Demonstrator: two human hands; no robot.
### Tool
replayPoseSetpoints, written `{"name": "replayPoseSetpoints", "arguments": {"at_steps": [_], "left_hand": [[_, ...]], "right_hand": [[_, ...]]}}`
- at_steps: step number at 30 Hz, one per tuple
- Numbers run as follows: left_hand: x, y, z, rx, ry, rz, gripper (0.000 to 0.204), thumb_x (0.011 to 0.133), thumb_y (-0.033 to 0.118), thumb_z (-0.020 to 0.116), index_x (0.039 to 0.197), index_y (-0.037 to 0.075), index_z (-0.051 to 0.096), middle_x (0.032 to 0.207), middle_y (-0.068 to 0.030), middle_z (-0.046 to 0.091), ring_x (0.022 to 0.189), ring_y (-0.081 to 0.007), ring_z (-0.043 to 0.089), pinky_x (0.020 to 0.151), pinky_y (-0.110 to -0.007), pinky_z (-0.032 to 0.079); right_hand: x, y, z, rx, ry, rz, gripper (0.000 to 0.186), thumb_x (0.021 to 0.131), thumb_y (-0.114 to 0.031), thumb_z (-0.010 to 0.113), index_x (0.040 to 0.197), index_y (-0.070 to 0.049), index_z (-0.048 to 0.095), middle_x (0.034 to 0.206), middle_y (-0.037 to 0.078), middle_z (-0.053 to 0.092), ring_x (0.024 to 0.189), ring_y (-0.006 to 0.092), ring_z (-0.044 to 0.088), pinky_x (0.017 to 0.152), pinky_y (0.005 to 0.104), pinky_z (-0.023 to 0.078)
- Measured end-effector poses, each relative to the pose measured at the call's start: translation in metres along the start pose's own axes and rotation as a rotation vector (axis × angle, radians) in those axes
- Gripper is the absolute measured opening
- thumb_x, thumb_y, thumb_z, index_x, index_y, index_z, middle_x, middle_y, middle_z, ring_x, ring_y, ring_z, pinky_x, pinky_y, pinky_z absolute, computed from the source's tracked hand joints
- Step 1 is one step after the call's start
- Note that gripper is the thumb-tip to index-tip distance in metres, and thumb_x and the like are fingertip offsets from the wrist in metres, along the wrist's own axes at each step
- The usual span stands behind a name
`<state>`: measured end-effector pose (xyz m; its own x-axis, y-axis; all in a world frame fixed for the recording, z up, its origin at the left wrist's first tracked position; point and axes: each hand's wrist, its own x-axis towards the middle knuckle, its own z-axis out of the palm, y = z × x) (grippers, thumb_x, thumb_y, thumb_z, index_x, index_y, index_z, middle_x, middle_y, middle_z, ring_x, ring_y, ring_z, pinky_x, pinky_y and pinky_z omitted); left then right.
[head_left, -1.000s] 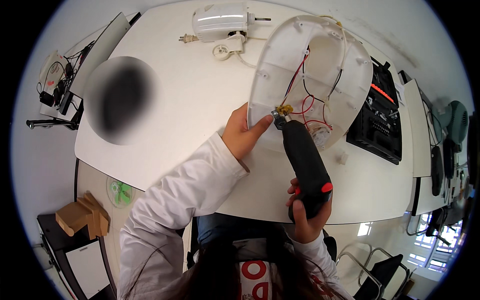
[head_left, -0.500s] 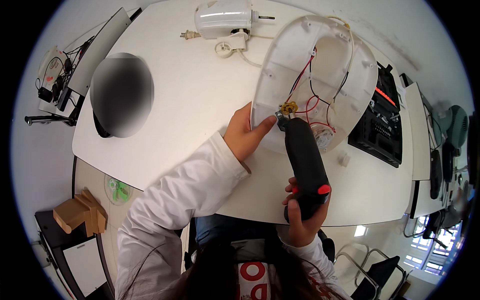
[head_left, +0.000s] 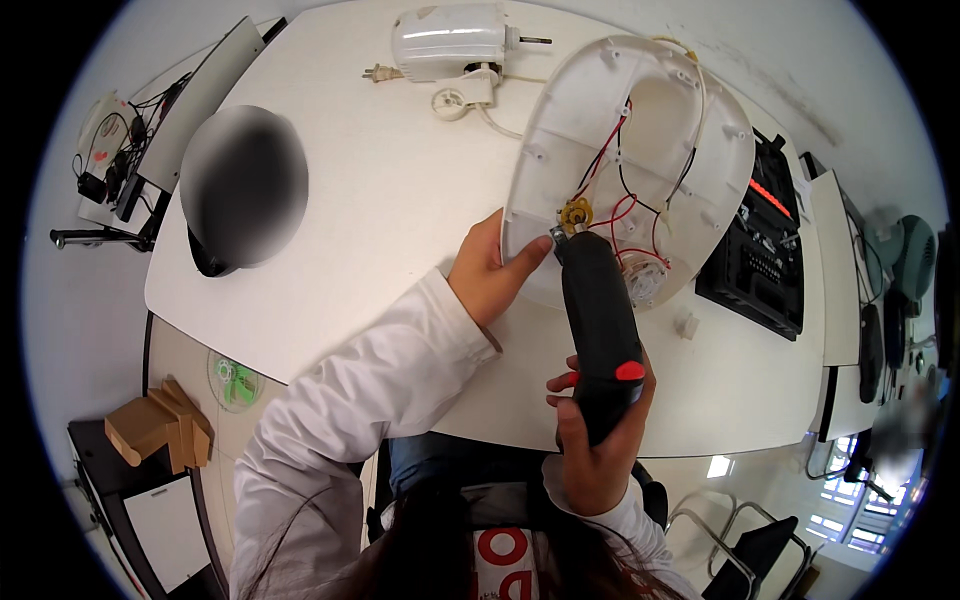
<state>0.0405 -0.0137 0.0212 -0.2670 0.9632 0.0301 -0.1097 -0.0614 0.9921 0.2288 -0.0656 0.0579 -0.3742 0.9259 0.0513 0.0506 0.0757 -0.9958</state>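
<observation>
Presently: white wired housing (head_left: 545,185), on the white surface (head_left: 390,200); left hand (head_left: 490,270) gripping its near-left edge; right hand (head_left: 600,462) wrapped around a black power screwdriver (head_left: 598,305), nose beside the yellow component (head_left: 575,212); open black tool case (head_left: 755,275), at right.

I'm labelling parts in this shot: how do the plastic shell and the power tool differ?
Colour: the shell is white, while the power tool is black with red accents.
Shape: the shell is broad and hollow; the power tool is long and narrower.
Grip: the left hand holds the shell at its edge; the right hand grasps the power tool.
Shared: each is held in one hand.
</observation>
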Motion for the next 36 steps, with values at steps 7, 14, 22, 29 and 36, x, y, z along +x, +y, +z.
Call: {"name": "replayPoseSetpoints", "arguments": {"at_steps": [7, 14, 22, 29, 36], "left_hand": [[0.002, -0.003, 0.000, -0.016, 0.007, 0.017, 0.028, 0.091, 0.006, 0.057, 0.116, -0.004, 0.052, 0.104, -0.0098, 0.065, 0.095, -0.0149, 0.058, 0.086, -0.029, 0.045], [0.003, -0.004, 0.000, -0.019, 0.008, 0.012, 0.029, 0.090, 0.005, 0.057, 0.117, -0.004, 0.052, 0.103, -0.0108, 0.065, 0.094, -0.0157, 0.058, 0.086, -0.030, 0.045], [0.002, -0.002, 0.000, 0.009, 0.013, -0.008, 0.028, 0.090, 0.007, 0.056, 0.117, -0.003, 0.053, 0.104, -0.0109, 0.065, 0.094, -0.0165, 0.058, 0.086, -0.030, 0.045], [0.003, -0.003, -0.002, -0.036, 0.010, -0.024, 0.029, 0.089, 0.007, 0.057, 0.116, -0.003, 0.054, 0.104, -0.0097, 0.065, 0.095, -0.0155, 0.058, 0.087, -0.029, 0.045], [0.001, 0.006, -0.001, -0.128, 0.002, -0.081, 0.029, 0.085, 0.005, 0.058, 0.114, -0.002, 0.057, 0.104, -0.0071, 0.065, 0.095, -0.0138, 0.058, 0.085, -0.028, 0.045]], "right_hand": [[0.007, -0.016, -0.010, -0.107, -0.062, 0.024, 0.068, 0.085, -0.006, 0.061, 0.140, 0.003, 0.022, 0.097, 0.016, 0.061, 0.078, 0.0174, 0.061, 0.073, 0.0284, 0.049], [0.008, -0.013, -0.015, 0.182, -0.015, 0.086, 0.056, 0.088, -0.012, 0.056, 0.133, 0.004, 0.027, 0.100, 0.019, 0.057, 0.067, 0.0190, 0.060, 0.064, 0.0289, 0.050], [0.013, -0.006, -0.029, 0.430, 0.003, 0.083, 0.057, 0.092, -0.034, 0.053, 0.130, 0.002, 0.031, 0.100, 0.021, 0.052, 0.055, 0.0207, 0.057, 0.049, 0.0289, 0.048], [0.009, -0.001, -0.031, 0.363, 0.090, -0.027, 0.061, 0.094, -0.042, 0.047, 0.127, 0.008, 0.032, 0.096, 0.020, 0.050, 0.043, 0.0154, 0.052, 0.037, 0.0224, 0.042], [0.004, 0.001, -0.047, 0.386, 0.058, 0.032, 0.071, 0.087, -0.040, 0.061, 0.132, 0.005, 0.030, 0.096, 0.023, 0.053, 0.051, 0.0204, 0.057, 0.043, 0.0260, 0.045]]}}
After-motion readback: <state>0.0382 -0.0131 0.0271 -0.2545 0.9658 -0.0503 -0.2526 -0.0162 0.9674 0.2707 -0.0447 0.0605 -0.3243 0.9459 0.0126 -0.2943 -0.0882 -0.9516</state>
